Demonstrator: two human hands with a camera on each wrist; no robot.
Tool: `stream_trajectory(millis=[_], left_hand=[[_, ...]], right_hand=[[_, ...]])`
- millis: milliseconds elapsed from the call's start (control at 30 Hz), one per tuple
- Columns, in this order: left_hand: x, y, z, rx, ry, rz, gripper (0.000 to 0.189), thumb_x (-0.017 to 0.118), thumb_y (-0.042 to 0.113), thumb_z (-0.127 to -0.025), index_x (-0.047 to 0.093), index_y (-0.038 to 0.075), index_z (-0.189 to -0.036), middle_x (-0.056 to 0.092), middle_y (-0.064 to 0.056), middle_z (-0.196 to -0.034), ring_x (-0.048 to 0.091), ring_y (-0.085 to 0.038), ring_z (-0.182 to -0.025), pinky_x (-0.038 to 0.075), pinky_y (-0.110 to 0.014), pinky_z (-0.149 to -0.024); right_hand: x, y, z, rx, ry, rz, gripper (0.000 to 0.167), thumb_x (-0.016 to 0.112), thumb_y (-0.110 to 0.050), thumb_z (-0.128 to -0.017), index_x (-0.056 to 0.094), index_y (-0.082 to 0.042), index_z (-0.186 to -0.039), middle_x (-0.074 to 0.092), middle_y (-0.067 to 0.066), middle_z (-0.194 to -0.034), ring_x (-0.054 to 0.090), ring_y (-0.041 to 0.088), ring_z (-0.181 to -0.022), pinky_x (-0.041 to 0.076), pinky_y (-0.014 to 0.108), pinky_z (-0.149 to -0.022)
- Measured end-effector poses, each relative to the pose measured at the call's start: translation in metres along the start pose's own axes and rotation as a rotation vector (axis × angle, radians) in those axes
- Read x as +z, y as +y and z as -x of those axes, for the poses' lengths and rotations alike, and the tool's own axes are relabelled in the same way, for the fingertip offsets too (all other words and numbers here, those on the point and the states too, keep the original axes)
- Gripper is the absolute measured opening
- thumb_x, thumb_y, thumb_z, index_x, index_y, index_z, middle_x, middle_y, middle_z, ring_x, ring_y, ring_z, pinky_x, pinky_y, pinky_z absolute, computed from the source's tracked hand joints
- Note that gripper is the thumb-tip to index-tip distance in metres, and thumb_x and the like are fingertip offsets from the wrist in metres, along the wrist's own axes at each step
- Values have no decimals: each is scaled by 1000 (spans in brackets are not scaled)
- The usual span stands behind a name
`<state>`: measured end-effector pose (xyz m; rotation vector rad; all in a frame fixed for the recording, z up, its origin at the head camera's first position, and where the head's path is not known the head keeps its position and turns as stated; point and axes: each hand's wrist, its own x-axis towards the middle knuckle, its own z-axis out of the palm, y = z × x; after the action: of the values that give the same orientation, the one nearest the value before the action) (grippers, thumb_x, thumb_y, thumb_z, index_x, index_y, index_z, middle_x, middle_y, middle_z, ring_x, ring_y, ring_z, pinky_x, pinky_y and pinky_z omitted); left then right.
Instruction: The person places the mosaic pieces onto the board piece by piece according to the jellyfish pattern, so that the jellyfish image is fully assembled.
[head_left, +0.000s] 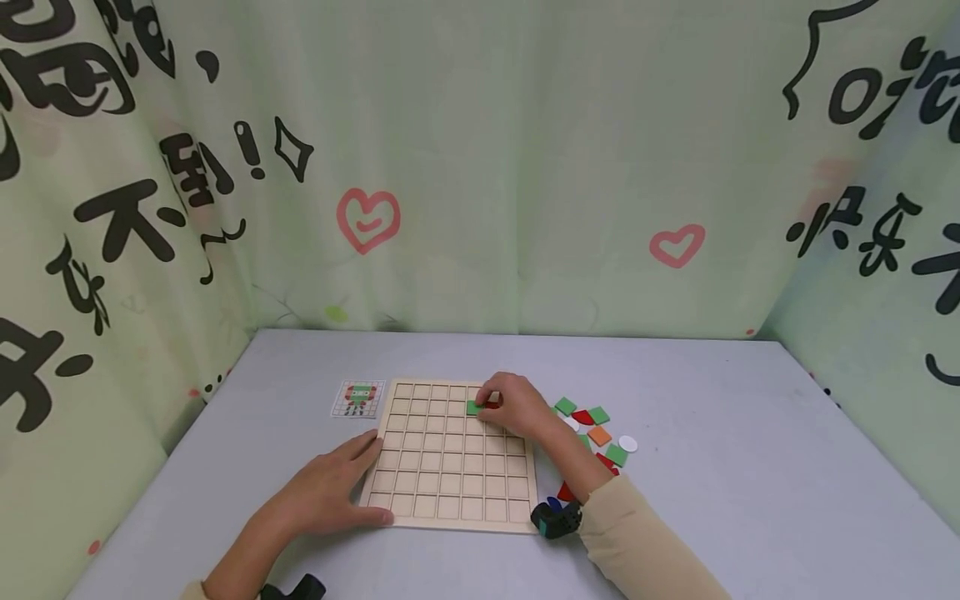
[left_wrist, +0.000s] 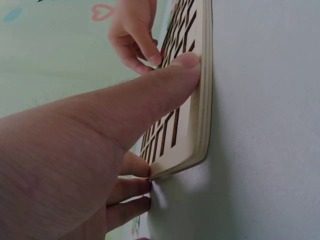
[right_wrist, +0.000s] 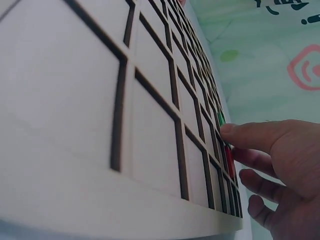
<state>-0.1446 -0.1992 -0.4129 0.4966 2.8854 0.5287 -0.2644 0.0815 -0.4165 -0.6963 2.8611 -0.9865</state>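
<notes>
A square wooden grid board (head_left: 447, 483) lies on the table. My left hand (head_left: 330, 490) rests at its near left corner, the thumb (left_wrist: 172, 75) pressing on the front rim and the other fingers against the left side. Over the far right part of the board is my right hand (head_left: 517, 406), its thumb and index fingertips at a green square tile (head_left: 473, 408) and a red tile (head_left: 492, 405) in neighbouring cells of the back area. The red tile (right_wrist: 229, 161) shows beside the thumb in the right wrist view; I cannot tell whether the fingers pinch either tile.
Left of the board lies a small picture card (head_left: 359, 399) with a green and red figure on a grid. Loose tiles, including a green tile (head_left: 617, 454), an orange tile (head_left: 599, 435) and a white disc (head_left: 627, 443), lie to the right. A printed curtain (head_left: 517, 208) stands behind the table.
</notes>
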Motion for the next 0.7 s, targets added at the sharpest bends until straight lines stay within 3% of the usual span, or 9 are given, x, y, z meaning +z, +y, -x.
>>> stream_trajectory(millis=[400,700], left_hand=[[2,-2,0,2,4,2,106,73,65,-71,37,0,-147,31,-17,-156,34,-36,-142,35,-55,-109],[2,-2,0,3,5,3,107,72,66,-71,37,0,-147,31,-17,-156,34,-36,-142,36,-55,-108]], right_hand=[[-6,9,11,76,39,-79,15,74,-13,-84,73,-14,-99,65,0,-96,49,16,-75,43,27,-61],[-17,14,23,127,76,-96,16,73,-16,-85,73,-15,-101,67,-2,-102,53,17,-85,46,27,-66]])
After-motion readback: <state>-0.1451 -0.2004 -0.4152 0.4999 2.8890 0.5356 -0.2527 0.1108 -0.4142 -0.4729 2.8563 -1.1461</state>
